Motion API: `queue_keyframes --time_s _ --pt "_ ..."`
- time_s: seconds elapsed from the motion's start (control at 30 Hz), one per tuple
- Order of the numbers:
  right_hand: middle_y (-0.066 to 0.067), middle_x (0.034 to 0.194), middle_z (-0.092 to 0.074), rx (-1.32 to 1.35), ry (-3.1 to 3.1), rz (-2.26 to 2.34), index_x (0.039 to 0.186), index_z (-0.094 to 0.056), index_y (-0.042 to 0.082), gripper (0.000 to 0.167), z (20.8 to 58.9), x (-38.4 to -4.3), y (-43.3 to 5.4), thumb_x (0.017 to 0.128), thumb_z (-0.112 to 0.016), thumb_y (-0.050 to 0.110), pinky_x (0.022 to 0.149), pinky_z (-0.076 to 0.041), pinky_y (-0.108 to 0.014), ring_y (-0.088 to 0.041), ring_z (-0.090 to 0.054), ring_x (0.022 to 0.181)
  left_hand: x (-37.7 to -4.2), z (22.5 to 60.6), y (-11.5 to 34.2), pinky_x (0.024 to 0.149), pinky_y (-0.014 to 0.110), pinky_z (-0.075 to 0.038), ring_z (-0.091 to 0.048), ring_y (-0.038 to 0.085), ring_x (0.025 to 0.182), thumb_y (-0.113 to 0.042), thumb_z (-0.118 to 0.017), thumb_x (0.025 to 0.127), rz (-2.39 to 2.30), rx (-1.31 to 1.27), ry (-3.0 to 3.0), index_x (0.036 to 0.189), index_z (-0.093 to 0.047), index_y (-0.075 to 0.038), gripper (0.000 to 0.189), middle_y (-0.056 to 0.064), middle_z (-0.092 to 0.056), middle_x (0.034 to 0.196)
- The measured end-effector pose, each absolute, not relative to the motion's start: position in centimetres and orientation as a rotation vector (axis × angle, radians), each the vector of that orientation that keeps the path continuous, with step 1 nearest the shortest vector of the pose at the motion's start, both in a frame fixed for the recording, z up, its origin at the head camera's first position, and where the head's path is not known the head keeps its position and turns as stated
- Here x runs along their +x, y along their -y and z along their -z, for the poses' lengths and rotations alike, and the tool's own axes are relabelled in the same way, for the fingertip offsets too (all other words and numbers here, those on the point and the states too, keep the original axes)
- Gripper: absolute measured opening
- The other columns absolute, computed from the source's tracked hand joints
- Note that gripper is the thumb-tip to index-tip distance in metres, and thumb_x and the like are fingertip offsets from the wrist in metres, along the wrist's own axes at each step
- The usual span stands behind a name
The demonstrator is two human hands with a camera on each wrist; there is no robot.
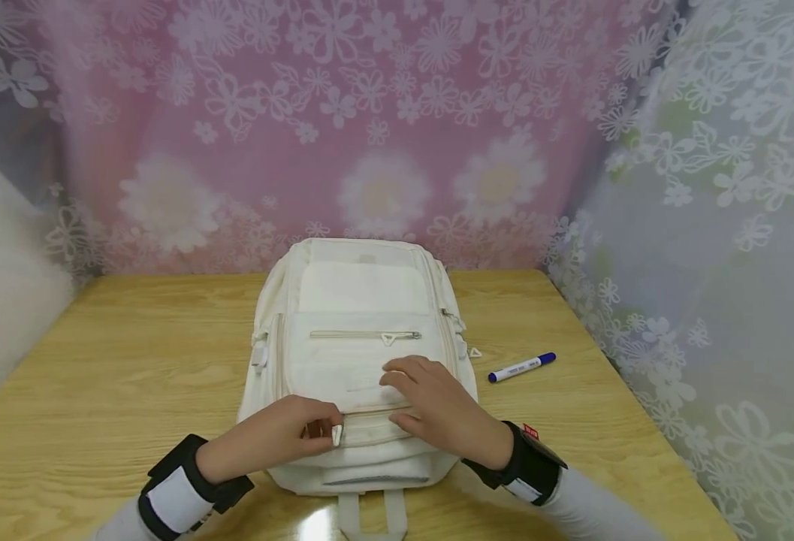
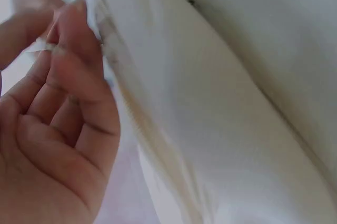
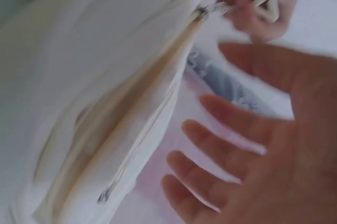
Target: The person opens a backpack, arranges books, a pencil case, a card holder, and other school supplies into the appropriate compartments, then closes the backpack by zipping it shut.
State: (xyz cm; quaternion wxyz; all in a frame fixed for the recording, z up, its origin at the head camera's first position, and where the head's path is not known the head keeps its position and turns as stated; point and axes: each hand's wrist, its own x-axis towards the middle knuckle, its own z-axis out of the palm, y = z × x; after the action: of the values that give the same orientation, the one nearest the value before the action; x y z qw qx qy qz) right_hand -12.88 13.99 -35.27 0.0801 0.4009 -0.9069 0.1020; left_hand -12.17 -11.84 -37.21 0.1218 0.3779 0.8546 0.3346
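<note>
A cream backpack (image 1: 366, 285) lies on the table, its top handle (image 1: 395, 515) toward me. At the near zipper, the left hand (image 1: 288, 430) pinches a zipper pull; a white triangular tab (image 1: 337, 434) shows by its fingertips. In the right wrist view, this triangular tab (image 3: 267, 7) hangs in front of the left hand, close to the metal slider (image 3: 202, 13). Along that zipper the pocket opening (image 3: 118, 113) gapes. Over the front of the bag is the right hand (image 1: 437, 406), fingers spread and loosely bent, holding nothing. In the left wrist view, the left hand's fingers (image 2: 79, 71) curl beside the fabric.
A white marker (image 1: 521, 367) with blue ends lies on the wooden table (image 1: 167, 338) to the right of the bag. Another zipper (image 1: 366, 334) with a triangular tab crosses the bag's front pocket. Flower-patterned curtains (image 1: 383, 113) hang behind and at the sides.
</note>
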Motion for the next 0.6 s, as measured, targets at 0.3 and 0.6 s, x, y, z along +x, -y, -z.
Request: queue_keyframes --time_s 0.3,0.6 --pt "-0.006 0.151 -0.033 1.293 2.799 -0.014 0.143 -0.037 0.014 0.062 37.7 -14.7 -15.1 0.090 -0.058 0.038 0.112 -0.029 -0.041 -0.027 -0.030 0.140 -11.2 37.3 13.5 0.059 0.017 -0.045 -0.051 -0.005 0.065 -0.037 -0.055 0.092 -1.060 1.065 -2.445 0.096 -0.063 -0.023 0.017 -0.013 -0.059 0.076" --pt "-0.007 0.144 -0.044 1.275 2.572 0.142 0.136 -0.049 0.013 0.044 39.9 -14.5 -14.6 0.094 -0.055 0.024 0.098 -0.045 -0.028 -0.023 -0.041 0.134 -12.5 37.8 17.5 0.059 0.023 -0.050 -0.059 0.002 0.065 -0.024 -0.049 0.097 -1.137 0.946 -2.361 0.107 -0.054 -0.014 0.015 -0.007 -0.065 0.079"
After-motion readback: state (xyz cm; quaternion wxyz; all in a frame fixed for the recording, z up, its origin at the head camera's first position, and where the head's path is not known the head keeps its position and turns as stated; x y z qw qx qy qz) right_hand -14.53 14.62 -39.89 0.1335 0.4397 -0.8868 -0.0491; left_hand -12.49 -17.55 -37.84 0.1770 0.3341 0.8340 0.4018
